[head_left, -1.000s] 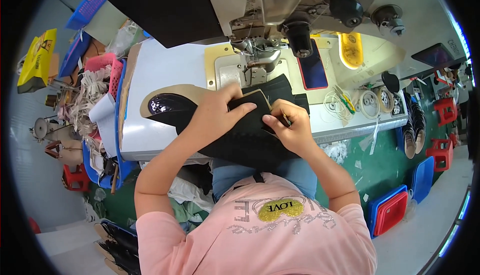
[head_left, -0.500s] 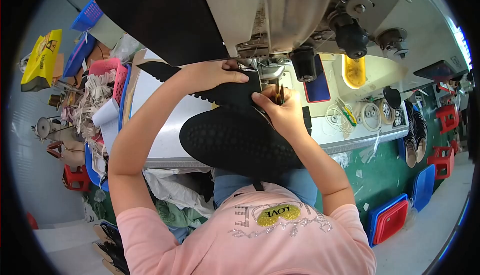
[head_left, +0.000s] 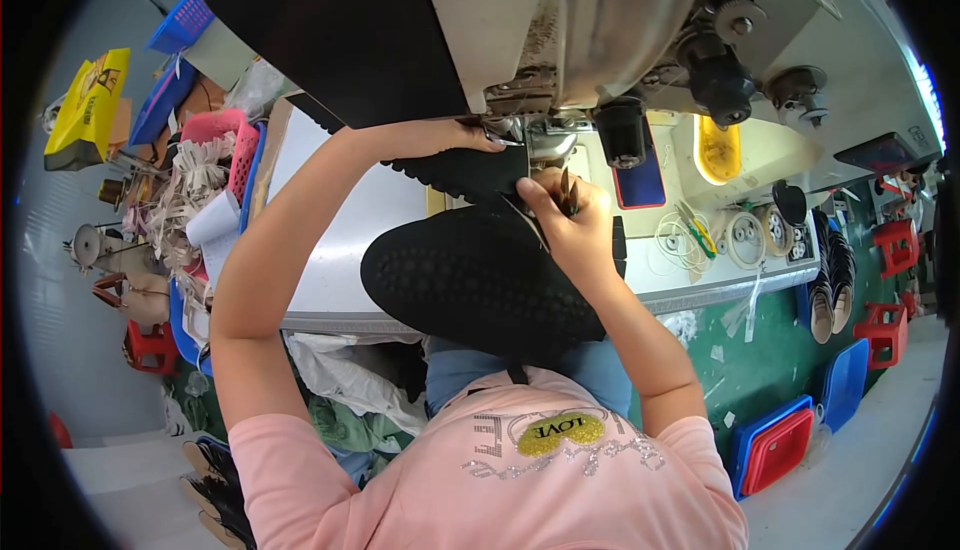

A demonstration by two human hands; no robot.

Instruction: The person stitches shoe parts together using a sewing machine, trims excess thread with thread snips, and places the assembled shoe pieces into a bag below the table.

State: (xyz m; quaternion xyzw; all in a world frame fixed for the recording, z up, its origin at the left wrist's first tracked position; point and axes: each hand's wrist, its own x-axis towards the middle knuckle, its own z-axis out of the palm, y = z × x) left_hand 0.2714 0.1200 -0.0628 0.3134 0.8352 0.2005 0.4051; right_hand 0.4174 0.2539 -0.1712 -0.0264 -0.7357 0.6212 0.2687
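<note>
A black, flat piece with a scalloped edge (head_left: 470, 172), like a shoe upper, lies under the sewing machine (head_left: 610, 20) beside its presser foot (head_left: 508, 132). My left hand (head_left: 425, 138) grips it from the left, thumb on top near the foot, the other fingers partly hidden. My right hand (head_left: 578, 218) is closed round small pointed thread snips (head_left: 569, 193), blades up, while its thumb and finger pinch the piece's right edge. Below my hands, a broad, rounded black thing with a dotted texture (head_left: 480, 280) covers the table's front edge; I cannot tell whether it joins the piece.
A phone (head_left: 640, 172), a yellow oval tray (head_left: 718, 150), yellow-green snips (head_left: 700, 230) and bobbin-like reels (head_left: 745, 238) lie right of the machine. To the left stands a pink basket (head_left: 243, 165) with pale strips. Red stools (head_left: 882, 335) and stacked trays (head_left: 778, 450) are on the floor.
The black piece has turned slightly, and its far left tip now sits nearer the machine. My left hand has slid right toward the presser foot. The right keeps its hold on the snips.
</note>
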